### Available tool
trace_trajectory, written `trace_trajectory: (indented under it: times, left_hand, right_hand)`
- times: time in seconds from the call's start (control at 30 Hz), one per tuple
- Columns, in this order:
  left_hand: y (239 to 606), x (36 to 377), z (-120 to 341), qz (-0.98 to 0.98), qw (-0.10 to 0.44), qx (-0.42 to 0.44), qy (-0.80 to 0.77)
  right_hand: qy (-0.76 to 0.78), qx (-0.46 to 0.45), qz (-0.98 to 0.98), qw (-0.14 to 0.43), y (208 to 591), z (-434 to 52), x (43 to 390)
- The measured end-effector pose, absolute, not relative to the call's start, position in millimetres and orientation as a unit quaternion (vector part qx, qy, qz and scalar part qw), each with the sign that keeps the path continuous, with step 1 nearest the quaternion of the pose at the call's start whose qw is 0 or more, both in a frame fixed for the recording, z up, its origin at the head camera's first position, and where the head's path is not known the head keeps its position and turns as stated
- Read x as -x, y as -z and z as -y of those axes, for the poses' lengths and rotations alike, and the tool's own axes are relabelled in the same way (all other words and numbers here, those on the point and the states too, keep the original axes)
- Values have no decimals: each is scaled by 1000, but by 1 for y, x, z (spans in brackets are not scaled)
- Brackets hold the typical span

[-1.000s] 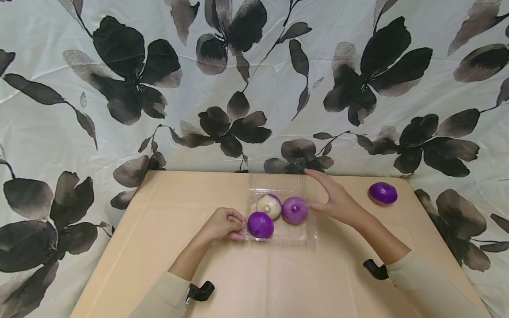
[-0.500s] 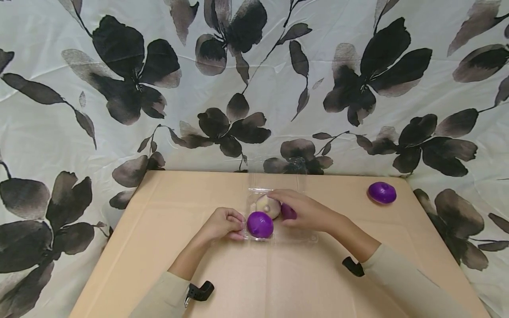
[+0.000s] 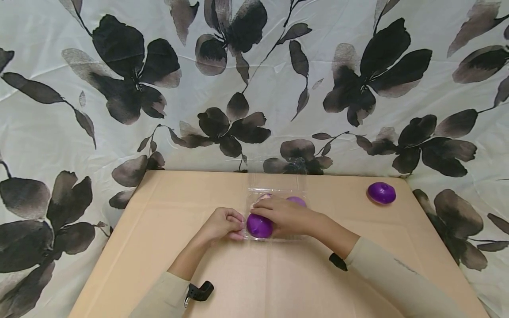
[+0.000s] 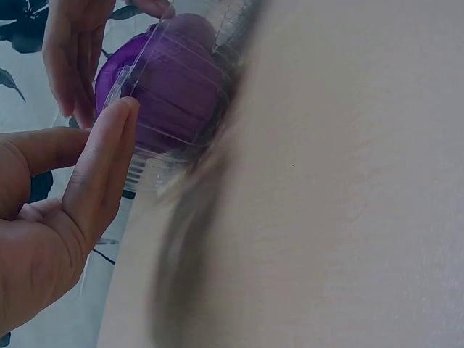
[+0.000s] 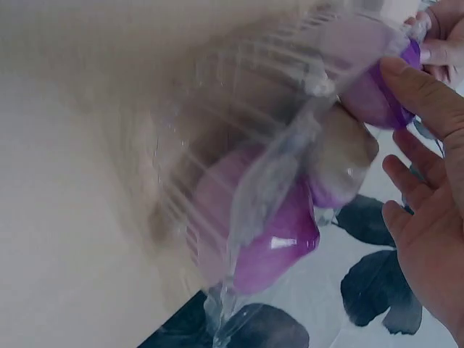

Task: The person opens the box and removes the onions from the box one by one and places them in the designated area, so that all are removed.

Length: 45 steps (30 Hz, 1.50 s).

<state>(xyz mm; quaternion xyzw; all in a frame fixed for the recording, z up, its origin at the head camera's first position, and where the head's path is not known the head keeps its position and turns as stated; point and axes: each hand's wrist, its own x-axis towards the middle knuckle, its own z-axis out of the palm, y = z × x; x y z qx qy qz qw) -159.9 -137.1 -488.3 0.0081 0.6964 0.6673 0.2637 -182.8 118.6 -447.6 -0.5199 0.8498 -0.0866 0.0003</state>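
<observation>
Reaching across the tray [image 3: 278, 238], the right hand [image 3: 284, 216] is cupping the purple ball [image 3: 258, 226], fingers curled. The left hand [image 3: 222, 225] is pinching the tray's left rim.

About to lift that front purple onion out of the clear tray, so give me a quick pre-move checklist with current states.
1. Left hand steadying the clear tray at its left edge: ok.
2. Right hand on the front purple onion: ok, fingers touch it.
3. Full grasp around that onion: cannot tell, fingers hide the far side.
4. Tray lid open, out of the way: ok.
5. Other onions in the tray settled: cannot tell, mostly hidden by the right hand.
6. Spare purple onion apart on the table: ok.
</observation>
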Motion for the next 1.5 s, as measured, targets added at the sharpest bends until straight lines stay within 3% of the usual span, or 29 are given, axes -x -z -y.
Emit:
trace_trajectory:
  times: [0.23, 0.77, 1.2, 1.5]
  left_hand:
    - [490, 160, 136, -700, 266, -11, -663]
    - [491, 159, 136, -699, 266, -9, -664]
    - [489, 159, 136, -694, 265, -15, -669]
    - [489, 160, 137, -699, 263, -11, -665]
  right_hand:
    - [31, 536, -843, -25, 456, -112, 179]
    - [41, 515, -856, -7, 465, -105, 176]
    - [145, 469, -869, 69, 455, -114, 176]
    - [229, 421, -873, 87, 441, -123, 176]
